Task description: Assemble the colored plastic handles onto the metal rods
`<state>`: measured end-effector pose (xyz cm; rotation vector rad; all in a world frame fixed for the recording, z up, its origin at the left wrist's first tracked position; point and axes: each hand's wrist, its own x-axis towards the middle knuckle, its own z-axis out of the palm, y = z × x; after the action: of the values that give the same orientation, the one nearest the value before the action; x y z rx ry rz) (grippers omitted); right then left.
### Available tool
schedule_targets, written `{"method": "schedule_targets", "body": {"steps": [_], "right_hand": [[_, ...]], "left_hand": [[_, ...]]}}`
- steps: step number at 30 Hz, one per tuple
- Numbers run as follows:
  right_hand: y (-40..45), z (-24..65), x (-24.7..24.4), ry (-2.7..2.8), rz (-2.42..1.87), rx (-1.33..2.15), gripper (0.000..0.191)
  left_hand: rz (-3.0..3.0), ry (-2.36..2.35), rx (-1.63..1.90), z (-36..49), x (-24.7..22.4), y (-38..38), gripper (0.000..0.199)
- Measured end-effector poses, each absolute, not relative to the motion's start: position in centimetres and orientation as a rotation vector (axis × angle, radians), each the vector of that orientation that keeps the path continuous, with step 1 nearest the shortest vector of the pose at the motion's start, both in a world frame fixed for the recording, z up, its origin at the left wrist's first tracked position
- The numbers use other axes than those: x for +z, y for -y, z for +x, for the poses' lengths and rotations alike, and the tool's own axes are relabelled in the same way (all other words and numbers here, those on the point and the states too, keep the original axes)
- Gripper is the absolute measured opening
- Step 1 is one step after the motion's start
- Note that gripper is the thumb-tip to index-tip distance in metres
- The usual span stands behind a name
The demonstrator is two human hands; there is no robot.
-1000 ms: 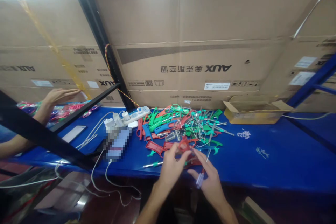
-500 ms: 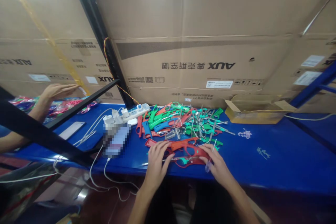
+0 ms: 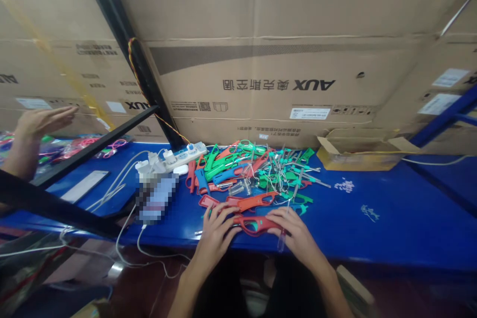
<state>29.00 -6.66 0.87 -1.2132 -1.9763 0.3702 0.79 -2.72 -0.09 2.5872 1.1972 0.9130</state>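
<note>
A red stick lighter (image 3: pixel 256 225) lies level at the table's front edge, between my two hands. My left hand (image 3: pixel 218 228) is closed on its left end, where the metal tube comes out, with the tube's tip showing past my fingers. The fingers of my right hand (image 3: pixel 292 232) grip the handle end. A screwdriver with a clear handle (image 3: pixel 281 242) is also tucked in my right hand, its shaft pointing up. Just behind lies an orange-red lighter shell (image 3: pixel 257 201). Farther back is a pile of green, blue and red shells (image 3: pixel 227 166) with metal tubes and wires.
An open cardboard box (image 3: pixel 359 156) stands at the back right. Small pale pieces (image 3: pixel 343 186) lie on the blue table (image 3: pixel 410 218). Left are a power strip (image 3: pixel 192 154), a phone (image 3: pixel 158 198) with cables and a black post (image 3: pixel 112 20). Another person's hand (image 3: pixel 46 121) is beyond it.
The red shell half held above the lighter has come down onto the other half, covering most of the green part inside. The other person's hand has moved left in view.
</note>
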Motion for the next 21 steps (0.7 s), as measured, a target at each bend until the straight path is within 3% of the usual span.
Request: {"method": "schedule_targets", "body": {"steps": [4, 9, 21], "right_hand": [[6.78, 28.72, 0.80, 1.986, -1.214, 0.361, 0.024], [7.03, 29.10, 0.60, 1.985, -1.215, 0.367, 0.021], [7.06, 29.21, 0.03, 1.943, -1.217, 0.387, 0.020]], "left_hand": [[2.524, -1.286, 0.954, 0.70, 0.08, 2.95, 0.035], [2.602, -1.195, 0.926, 0.85, 0.21, 2.84, 0.019], [2.609, -1.186, 0.946, 1.15, 0.43, 2.90, 0.019]]}}
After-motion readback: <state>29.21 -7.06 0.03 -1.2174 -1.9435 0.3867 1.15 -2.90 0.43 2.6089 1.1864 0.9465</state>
